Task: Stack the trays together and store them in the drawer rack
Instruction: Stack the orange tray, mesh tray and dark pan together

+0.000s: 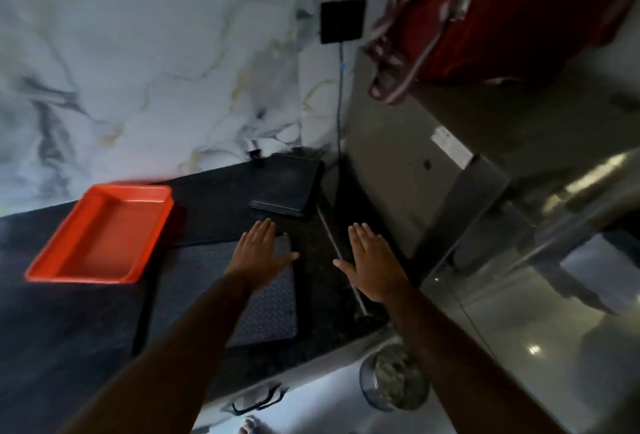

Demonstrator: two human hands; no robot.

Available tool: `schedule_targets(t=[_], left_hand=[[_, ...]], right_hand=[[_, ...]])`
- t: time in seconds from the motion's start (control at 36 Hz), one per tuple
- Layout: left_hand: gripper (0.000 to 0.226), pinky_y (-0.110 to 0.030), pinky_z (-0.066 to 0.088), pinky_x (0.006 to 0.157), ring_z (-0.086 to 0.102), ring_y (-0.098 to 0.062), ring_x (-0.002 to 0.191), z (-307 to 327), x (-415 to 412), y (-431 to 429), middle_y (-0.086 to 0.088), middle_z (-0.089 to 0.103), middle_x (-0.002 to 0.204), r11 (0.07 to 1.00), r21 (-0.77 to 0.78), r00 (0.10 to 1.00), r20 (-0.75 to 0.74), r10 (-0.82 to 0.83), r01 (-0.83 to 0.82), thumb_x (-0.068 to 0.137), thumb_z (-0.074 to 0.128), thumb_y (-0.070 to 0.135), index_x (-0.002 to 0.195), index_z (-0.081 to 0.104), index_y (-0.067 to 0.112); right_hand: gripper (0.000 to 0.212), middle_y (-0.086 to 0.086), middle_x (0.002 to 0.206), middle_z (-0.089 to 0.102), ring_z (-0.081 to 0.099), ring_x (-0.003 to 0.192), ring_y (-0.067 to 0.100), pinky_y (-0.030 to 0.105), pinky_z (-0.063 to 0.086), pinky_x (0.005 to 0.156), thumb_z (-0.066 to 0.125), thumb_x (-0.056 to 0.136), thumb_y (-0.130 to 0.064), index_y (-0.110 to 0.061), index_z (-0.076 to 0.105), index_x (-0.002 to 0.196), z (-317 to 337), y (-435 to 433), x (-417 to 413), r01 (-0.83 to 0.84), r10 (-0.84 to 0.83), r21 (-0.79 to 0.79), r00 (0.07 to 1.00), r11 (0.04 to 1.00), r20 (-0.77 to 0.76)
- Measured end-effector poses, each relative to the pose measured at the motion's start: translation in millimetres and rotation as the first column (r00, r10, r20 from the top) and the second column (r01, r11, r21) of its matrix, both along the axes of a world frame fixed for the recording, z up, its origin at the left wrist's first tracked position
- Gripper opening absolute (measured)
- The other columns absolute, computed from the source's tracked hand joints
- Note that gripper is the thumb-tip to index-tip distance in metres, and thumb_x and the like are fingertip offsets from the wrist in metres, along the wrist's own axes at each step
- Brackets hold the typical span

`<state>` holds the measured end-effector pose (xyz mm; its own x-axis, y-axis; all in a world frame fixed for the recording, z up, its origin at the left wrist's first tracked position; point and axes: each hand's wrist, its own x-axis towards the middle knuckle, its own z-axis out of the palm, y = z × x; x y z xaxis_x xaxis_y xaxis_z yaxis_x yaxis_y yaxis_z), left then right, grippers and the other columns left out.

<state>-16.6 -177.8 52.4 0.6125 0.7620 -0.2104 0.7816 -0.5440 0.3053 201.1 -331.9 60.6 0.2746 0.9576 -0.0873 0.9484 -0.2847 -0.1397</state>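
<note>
An orange rectangular tray (pixel 100 236) lies flat on the dark counter (pixel 62 323) at the left, with nothing in it. My left hand (pixel 261 253) hovers palm down, fingers spread, over a dark textured mat (pixel 266 309), to the right of the tray and apart from it. My right hand (pixel 372 264) is held flat and open further right, near the counter's right end. Neither hand holds anything. A dark flat tray-like object (pixel 287 188) sits at the back of the counter beyond my hands. No drawer rack shows.
A marble wall (pixel 138 70) backs the counter. A steel appliance (pixel 433 156) stands close on the right, with a red cloth (pixel 502 11) on top. A black socket (pixel 343 21) with a blue cable is on the wall. A round jar (pixel 393 381) sits below the counter edge.
</note>
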Motion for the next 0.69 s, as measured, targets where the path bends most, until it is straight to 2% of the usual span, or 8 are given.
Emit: schedule_targets(t=[0.17,0.31,0.39,0.44,0.5,0.58,0.69], left_hand=[[0.106,-0.043,0.005,0.126,-0.001,-0.019,0.155,-15,-110,18,-0.004,0.004,0.168,0.971,0.005,0.970,-0.043,0.239,-0.239,0.083,0.039,0.078,0.158,0.011,0.009],[0.109,-0.048,0.008,0.124,0.000,-0.020,0.155,-24,-167,18,-0.002,0.004,0.168,0.909,-0.038,0.908,-0.081,0.412,-0.416,0.079,0.046,0.079,0.158,0.012,0.013],[0.099,-0.048,0.018,0.121,0.012,-0.029,0.153,-36,-195,13,-0.009,0.012,0.166,0.821,-0.066,0.822,-0.120,0.557,-0.567,0.084,0.056,0.064,0.156,0.018,0.010],[0.082,-0.048,0.031,0.116,0.028,-0.036,0.145,-47,-214,7,-0.016,0.028,0.158,0.735,-0.121,0.744,-0.142,0.653,-0.667,0.087,0.063,0.047,0.149,0.030,0.005],[0.057,-0.047,0.042,0.107,0.045,-0.039,0.131,-57,-229,1,-0.019,0.044,0.142,0.663,-0.183,0.688,-0.161,0.708,-0.726,0.087,0.064,0.030,0.133,0.045,0.003],[0.040,-0.046,0.046,0.101,0.055,-0.041,0.120,-69,-243,-10,-0.022,0.051,0.131,0.650,-0.210,0.683,-0.177,0.709,-0.730,0.088,0.061,0.021,0.121,0.053,0.000],[0.027,-0.046,0.047,0.095,0.058,-0.040,0.113,-79,-252,-24,-0.022,0.056,0.124,0.683,-0.154,0.700,-0.117,0.705,-0.714,0.091,0.053,0.008,0.116,0.054,0.001]], right_hand=[[0.090,0.010,0.168,0.015,0.009,0.157,0.025,0.043,0.019,0.125,0.029,0.095,-0.069,-0.007,0.016,0.159,-7,62,-62,-0.220,0.220,0.005,0.975,0.975,0.032],[0.091,0.009,0.169,0.012,0.005,0.157,0.023,0.041,0.019,0.126,0.032,0.095,-0.068,-0.008,0.011,0.159,-24,89,-100,-0.282,0.283,-0.077,0.959,0.956,0.005],[0.095,0.017,0.167,0.013,0.009,0.156,0.028,0.036,0.017,0.126,0.049,0.095,-0.058,0.000,0.008,0.158,-39,90,-116,-0.163,0.152,-0.138,0.984,0.977,-0.087],[0.094,0.024,0.160,0.029,0.028,0.150,0.033,0.035,0.028,0.122,0.062,0.092,-0.048,0.007,0.017,0.154,-48,89,-128,0.032,-0.066,-0.182,0.980,0.983,-0.187],[0.080,0.026,0.144,0.052,0.051,0.134,0.036,0.036,0.043,0.108,0.070,0.088,-0.039,0.008,0.037,0.144,-55,88,-135,0.187,-0.249,-0.249,0.935,0.950,-0.250],[0.052,0.024,0.125,0.066,0.064,0.117,0.037,0.037,0.052,0.093,0.074,0.086,-0.033,0.003,0.061,0.121,-62,81,-140,0.189,-0.286,-0.358,0.927,0.914,-0.242],[0.034,0.019,0.126,0.065,0.063,0.119,0.035,0.038,0.054,0.097,0.067,0.089,-0.014,-0.004,0.061,0.122,-67,75,-142,0.178,-0.252,-0.381,0.955,0.908,-0.154]])
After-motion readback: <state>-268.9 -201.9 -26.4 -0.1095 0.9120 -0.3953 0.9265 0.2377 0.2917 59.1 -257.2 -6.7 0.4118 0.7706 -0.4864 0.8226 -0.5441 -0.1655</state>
